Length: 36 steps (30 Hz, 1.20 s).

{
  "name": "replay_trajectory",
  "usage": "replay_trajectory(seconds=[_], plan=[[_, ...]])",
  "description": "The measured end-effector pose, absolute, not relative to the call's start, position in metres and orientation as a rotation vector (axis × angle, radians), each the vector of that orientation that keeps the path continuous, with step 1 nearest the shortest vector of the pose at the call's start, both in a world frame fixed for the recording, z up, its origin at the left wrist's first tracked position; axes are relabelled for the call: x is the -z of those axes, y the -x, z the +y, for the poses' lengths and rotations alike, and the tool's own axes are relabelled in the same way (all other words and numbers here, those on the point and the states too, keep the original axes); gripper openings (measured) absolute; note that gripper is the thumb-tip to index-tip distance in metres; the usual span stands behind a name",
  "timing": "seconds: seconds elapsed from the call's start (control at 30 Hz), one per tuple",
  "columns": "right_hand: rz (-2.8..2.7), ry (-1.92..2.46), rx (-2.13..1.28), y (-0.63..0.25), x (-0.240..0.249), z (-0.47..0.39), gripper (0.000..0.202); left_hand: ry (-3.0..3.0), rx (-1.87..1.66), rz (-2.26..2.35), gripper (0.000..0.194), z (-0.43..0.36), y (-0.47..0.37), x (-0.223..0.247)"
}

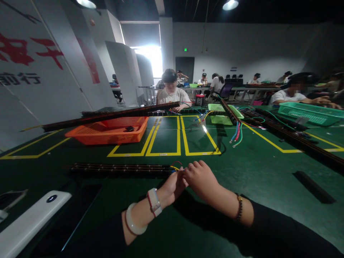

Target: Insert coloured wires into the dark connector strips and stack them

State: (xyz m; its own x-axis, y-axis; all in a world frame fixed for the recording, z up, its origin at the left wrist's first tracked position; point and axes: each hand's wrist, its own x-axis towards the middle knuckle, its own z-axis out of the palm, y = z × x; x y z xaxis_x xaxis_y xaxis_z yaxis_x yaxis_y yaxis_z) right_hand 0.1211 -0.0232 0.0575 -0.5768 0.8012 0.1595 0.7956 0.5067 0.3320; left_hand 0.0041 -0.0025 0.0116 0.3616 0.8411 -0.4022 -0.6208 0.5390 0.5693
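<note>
A long black strip (120, 168) with rows of small shiny spots lies across the green table in front of me. From its right end come thin coloured wires (175, 167), yellow, red and blue. My left hand (173, 186) is closed around these wires, close to the strip's end. Against its fingertips, my right hand (200, 176) is closed with bent fingers in a pinch. What sits between the right fingers is hidden by the hands.
An orange basket (107, 138) stands at the back left, with another long strip (113, 114) across it. Green baskets (311, 114) and more wired strips are on the right. A black bar (313, 186) lies front right, a white device (34, 222) front left. People sit opposite.
</note>
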Motion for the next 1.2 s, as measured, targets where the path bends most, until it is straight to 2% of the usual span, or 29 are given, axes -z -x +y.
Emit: replay_trajectory(seconds=[0.17,0.4,0.57,0.73,0.97,1.03,1.2], plan=[[2.661,-1.404,-0.446,-0.12,-0.047,-0.021,0.02,-0.395,-0.942,0.738,0.026,-0.005,-0.004,-0.012],[2.678,-1.523,-0.269,-0.129,-0.051,-0.01,0.014,-0.424,-0.915,0.72,0.022,-0.006,-0.002,-0.012],[2.637,-1.667,-0.145,-0.135,-0.06,-0.004,0.029,-0.447,-0.923,0.656,0.026,-0.004,-0.003,-0.008],[2.644,-1.783,0.014,-0.143,-0.062,0.005,0.036,-0.477,-0.927,0.612,0.032,-0.004,-0.002,-0.008],[2.818,-1.839,0.501,-0.161,-0.058,0.028,0.026,-0.536,-0.932,0.596,0.025,-0.004,-0.002,-0.009],[2.826,-1.876,0.52,-0.166,-0.052,0.036,0.024,-0.535,-0.922,0.641,0.027,-0.003,-0.002,-0.007],[2.754,-1.974,0.323,-0.172,-0.03,0.051,0.027,-0.542,-0.884,0.639,0.031,-0.001,0.0,0.0]])
